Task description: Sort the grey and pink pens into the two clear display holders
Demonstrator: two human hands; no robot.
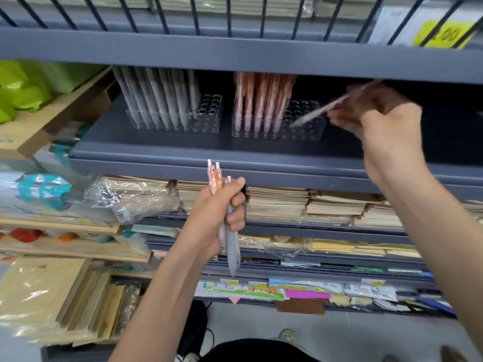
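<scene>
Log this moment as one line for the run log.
right hand: pinches blurred pen, tip at empty holes of pink-pen holder | left hand: grips bundle of pink and grey pens | grey-pen holder: partly filled

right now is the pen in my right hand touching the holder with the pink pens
Cannot tell. Head view: the pen points its tip over the right clear holder, but motion blur hides contact or gap.

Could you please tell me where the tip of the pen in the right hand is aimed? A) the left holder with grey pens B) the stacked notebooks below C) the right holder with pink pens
C: the pen held by the right hand slants tip-down over the empty holes of the right holder, beside its pink pens.
</scene>
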